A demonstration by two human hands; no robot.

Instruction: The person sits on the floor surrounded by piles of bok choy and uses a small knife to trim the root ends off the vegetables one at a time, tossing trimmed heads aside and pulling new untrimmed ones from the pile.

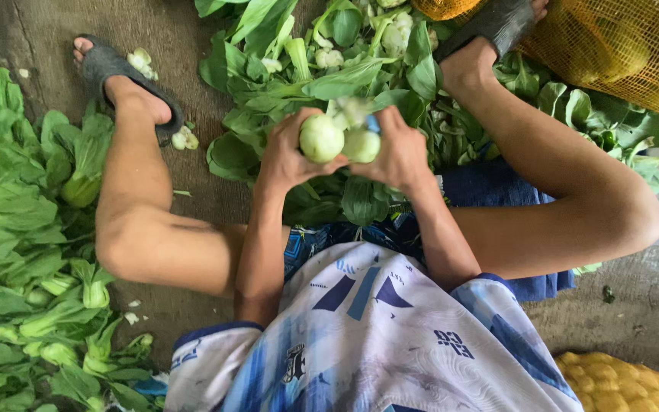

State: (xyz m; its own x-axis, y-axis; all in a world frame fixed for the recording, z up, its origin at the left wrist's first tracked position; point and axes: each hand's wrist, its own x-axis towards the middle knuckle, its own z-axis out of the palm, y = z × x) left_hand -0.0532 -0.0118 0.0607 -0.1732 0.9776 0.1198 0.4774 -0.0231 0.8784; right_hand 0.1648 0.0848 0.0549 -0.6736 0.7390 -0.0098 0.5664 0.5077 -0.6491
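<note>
My left hand (287,156) grips a pale green bok choy bulb (321,138) by its base. My right hand (400,151) holds a second bulb (361,145) pressed against the first, and something small and blue shows between its fingers; I cannot tell what it is. Both hands are raised in front of my chest, over a heap of loose bok choy (322,69) lying between my feet. The leaves of the held bulbs are blurred above my fingers.
Another heap of bok choy (24,229) covers the ground at my left. Cut stem ends (184,139) lie near my left sandal (116,72). A yellow mesh sack (619,46) sits at top right, another (619,378) at bottom right. The floor is bare concrete.
</note>
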